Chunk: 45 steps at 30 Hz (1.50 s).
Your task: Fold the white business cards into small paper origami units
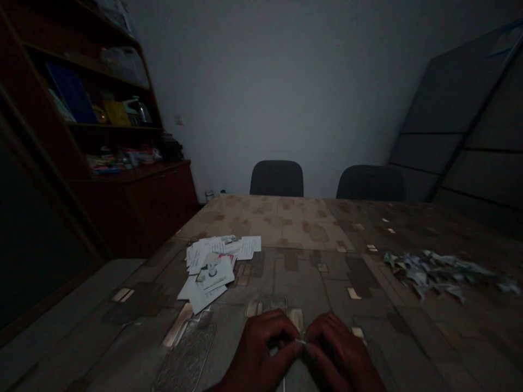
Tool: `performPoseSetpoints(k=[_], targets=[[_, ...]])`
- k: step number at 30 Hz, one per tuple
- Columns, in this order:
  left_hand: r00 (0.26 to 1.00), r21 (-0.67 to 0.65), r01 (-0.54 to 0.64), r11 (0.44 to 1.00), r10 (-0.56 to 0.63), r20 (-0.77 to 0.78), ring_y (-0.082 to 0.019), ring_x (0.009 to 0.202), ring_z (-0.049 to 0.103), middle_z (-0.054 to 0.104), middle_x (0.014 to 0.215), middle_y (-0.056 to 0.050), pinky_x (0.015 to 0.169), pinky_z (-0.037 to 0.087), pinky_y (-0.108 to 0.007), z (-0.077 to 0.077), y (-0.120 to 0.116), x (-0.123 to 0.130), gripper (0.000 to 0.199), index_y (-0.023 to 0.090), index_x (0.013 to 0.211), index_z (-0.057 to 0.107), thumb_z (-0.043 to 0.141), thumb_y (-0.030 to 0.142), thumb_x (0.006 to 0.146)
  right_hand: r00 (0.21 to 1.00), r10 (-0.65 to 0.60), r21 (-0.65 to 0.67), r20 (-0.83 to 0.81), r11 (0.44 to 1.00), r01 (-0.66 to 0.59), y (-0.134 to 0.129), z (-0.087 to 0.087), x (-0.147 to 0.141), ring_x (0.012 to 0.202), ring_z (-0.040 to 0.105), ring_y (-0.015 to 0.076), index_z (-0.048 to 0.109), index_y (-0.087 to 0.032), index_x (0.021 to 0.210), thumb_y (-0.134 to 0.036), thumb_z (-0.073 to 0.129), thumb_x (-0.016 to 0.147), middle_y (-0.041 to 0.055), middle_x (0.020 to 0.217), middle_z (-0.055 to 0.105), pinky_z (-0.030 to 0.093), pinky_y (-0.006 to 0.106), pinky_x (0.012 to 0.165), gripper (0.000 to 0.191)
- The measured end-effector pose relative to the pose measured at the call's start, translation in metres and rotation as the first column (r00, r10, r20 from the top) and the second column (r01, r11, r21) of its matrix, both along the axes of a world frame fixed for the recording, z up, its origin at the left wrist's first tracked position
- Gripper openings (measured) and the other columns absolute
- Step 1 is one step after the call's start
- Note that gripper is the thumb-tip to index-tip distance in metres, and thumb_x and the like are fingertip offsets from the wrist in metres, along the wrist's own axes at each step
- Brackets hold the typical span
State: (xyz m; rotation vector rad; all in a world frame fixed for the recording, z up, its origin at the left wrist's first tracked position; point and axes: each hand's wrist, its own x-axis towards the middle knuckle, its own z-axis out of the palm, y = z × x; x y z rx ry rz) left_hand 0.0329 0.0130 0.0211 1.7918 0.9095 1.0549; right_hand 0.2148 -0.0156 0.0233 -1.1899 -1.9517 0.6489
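Observation:
My left hand (267, 348) and my right hand (339, 348) meet at the bottom centre, low over the patterned tablecloth (302, 272). The fingers of both are pinched, thumb tips almost touching. Between them shows a tiny pale sliver (300, 341), too small to name and mostly hidden by the fingertips. Ahead and to the left lies a loose pile of white printed cards (212, 272), some overlapping. Over on the right side of the table is a spread of crumpled or folded pale and green pieces (437, 272), slightly blurred.
Two dark chairs (277, 178) (370, 182) stand behind the table's far edge, against a pale wall. At the left is a wooden cabinet (159, 198) with filled shelves. Grey panels (437, 109) rise at the right.

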Motion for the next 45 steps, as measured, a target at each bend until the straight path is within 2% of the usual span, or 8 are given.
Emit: performPoseSetpoints(k=[3, 6, 9, 12, 19, 26, 39, 45], targets=[[0.99, -0.19, 0.067, 0.98, -0.041, 0.138, -0.014, 0.059, 0.052, 0.056, 0.062, -0.002, 0.056, 0.036, -0.023, -0.004, 0.002, 0.0, 0.029, 0.013, 0.064, 0.066, 0.069, 0.04, 0.075, 0.99, 0.006, -0.146, -0.142, 0.989, -0.027, 0.0, 0.001, -0.001, 0.068, 0.052, 0.0166, 0.054, -0.021, 0.074, -0.036, 0.05, 0.091, -0.0018, 0.07, 0.052, 0.04, 0.025, 0.062, 0.022], [0.957, -0.402, 0.162, 0.901, -0.045, 0.286, -0.012, 0.052, 0.05, 0.055, 0.056, 0.0, 0.052, 0.036, -0.023, -0.01, 0.004, 0.002, 0.039, 0.014, 0.064, 0.062, 0.074, 0.051, 0.068, 0.948, -0.018, -0.33, -0.317, 0.939, -0.092, 0.002, 0.0, -0.002, 0.065, 0.048, 0.0161, 0.055, -0.02, 0.074, -0.049, 0.052, 0.086, -0.0029, 0.066, 0.048, 0.037, 0.025, 0.059, 0.032], [0.958, -0.46, 0.148, 0.875, -0.011, 0.288, -0.012, 0.049, 0.051, 0.057, 0.051, -0.001, 0.051, 0.038, -0.023, -0.014, 0.004, 0.006, 0.046, 0.014, 0.064, 0.06, 0.076, 0.057, 0.064, 0.92, -0.061, -0.43, -0.387, 0.894, -0.121, 0.006, -0.006, -0.002, 0.064, 0.047, 0.0161, 0.054, -0.019, 0.073, -0.054, 0.055, 0.083, -0.0029, 0.065, 0.048, 0.036, 0.026, 0.06, 0.036], [0.966, -0.458, 0.077, 0.886, 0.047, 0.255, -0.011, 0.048, 0.05, 0.057, 0.051, 0.0, 0.05, 0.037, -0.022, -0.015, 0.001, 0.009, 0.046, 0.015, 0.063, 0.058, 0.076, 0.057, 0.063, 0.94, -0.088, -0.413, -0.33, 0.909, -0.06, 0.008, -0.009, -0.003, 0.062, 0.046, 0.0154, 0.054, -0.019, 0.072, -0.046, 0.055, 0.083, -0.0035, 0.064, 0.047, 0.035, 0.026, 0.06, 0.03], [0.982, -0.432, 0.012, 0.902, 0.072, 0.176, -0.011, 0.05, 0.053, 0.057, 0.052, 0.002, 0.051, 0.038, -0.021, -0.008, 0.0, 0.01, 0.029, 0.014, 0.063, 0.059, 0.077, 0.037, 0.066, 0.988, -0.088, -0.204, -0.127, 0.977, 0.061, 0.004, -0.007, -0.004, 0.065, 0.049, 0.0159, 0.056, -0.019, 0.071, -0.037, 0.051, 0.087, -0.0019, 0.067, 0.051, 0.036, 0.025, 0.06, 0.024], [0.943, -0.523, 0.038, 0.851, 0.142, 0.3, -0.011, 0.046, 0.052, 0.063, 0.05, -0.002, 0.048, 0.039, -0.022, -0.01, 0.002, 0.011, 0.043, 0.015, 0.064, 0.057, 0.08, 0.051, 0.06, 0.962, -0.111, -0.35, -0.248, 0.936, 0.018, 0.004, -0.005, -0.008, 0.067, 0.049, 0.0163, 0.054, -0.019, 0.075, -0.041, 0.049, 0.087, -0.0023, 0.067, 0.05, 0.039, 0.026, 0.062, 0.025], [0.944, -0.571, -0.017, 0.821, 0.202, 0.263, -0.012, 0.047, 0.056, 0.064, 0.05, -0.002, 0.048, 0.04, -0.022, -0.018, 0.002, 0.015, 0.034, 0.015, 0.06, 0.057, 0.082, 0.037, 0.058, 0.971, -0.096, -0.329, -0.219, 0.944, 0.019, 0.004, -0.008, -0.007, 0.065, 0.048, 0.0156, 0.052, -0.02, 0.071, -0.039, 0.051, 0.086, -0.0026, 0.066, 0.05, 0.038, 0.025, 0.06, 0.025], [0.939, -0.585, -0.005, 0.811, 0.204, 0.276, -0.013, 0.044, 0.055, 0.063, 0.047, -0.002, 0.046, 0.04, -0.023, -0.01, 0.002, 0.013, 0.034, 0.015, 0.061, 0.057, 0.082, 0.037, 0.056, 0.987, -0.058, -0.33, -0.151, 0.944, 0.004, 0.004, -0.008, -0.007, 0.064, 0.046, 0.0149, 0.052, -0.02, 0.071, -0.037, 0.052, 0.084, -0.0027, 0.066, 0.049, 0.036, 0.024, 0.059, 0.022]])
